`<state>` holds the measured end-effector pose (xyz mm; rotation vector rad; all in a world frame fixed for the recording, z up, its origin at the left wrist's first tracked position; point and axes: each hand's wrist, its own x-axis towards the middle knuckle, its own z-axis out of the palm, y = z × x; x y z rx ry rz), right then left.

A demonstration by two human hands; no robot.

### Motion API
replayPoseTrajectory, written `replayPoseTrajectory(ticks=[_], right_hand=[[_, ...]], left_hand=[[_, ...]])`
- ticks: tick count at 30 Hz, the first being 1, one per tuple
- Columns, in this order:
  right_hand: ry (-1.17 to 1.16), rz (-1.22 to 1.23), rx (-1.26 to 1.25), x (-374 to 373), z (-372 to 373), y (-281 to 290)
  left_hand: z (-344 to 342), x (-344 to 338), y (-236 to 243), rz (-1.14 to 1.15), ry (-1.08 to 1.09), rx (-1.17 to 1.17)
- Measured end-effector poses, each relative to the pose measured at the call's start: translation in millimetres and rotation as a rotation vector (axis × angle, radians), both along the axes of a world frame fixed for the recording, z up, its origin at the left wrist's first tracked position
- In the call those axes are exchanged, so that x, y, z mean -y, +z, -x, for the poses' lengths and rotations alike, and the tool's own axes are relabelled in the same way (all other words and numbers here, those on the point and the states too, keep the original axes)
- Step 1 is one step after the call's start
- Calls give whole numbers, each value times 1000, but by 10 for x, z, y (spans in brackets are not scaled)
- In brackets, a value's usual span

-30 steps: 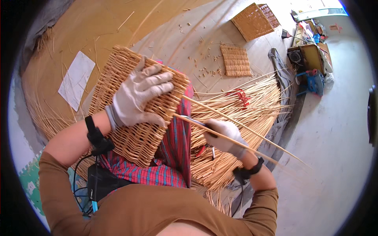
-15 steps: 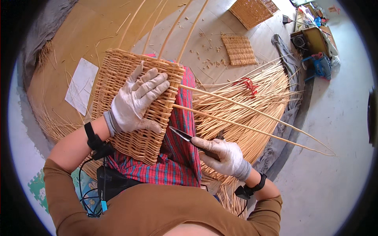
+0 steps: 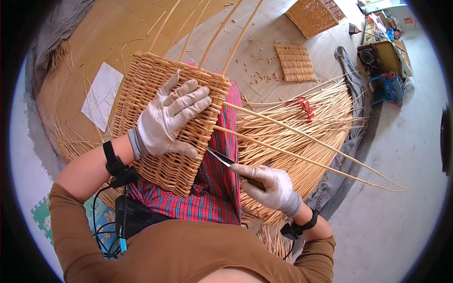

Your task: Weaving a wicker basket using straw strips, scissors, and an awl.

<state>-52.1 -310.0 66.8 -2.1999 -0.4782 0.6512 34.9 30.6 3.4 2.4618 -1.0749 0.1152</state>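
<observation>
One wicker piece (image 3: 167,167) under left grip (image 3: 171,117); pointed tool (image 3: 222,158) in right grip (image 3: 270,186).

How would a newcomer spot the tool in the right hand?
Start at the red plaid cloth below the picture's centre, then find the gloved right hand by its right edge. The tool pokes out from there toward the woven panel. Shiny, dark and tapering, it stands apart from the tan rods nearby.

Left fingers (image 3: 194,100) spread, right fingers (image 3: 251,173) curled
</observation>
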Motion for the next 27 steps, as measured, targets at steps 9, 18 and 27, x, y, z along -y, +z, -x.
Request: replayPoseTrajectory(ticks=[9, 18, 27], right_hand=[[-3, -52, -21, 10, -62, -30], [-8, -20, 148, -71, -32, -138], [-47, -281, -361, -115, -396, -140]], left_hand=[[-27, 7, -21, 33, -6, 0], [8, -19, -47, -55, -6, 30], [-83, -16, -83, -6, -35, -41]])
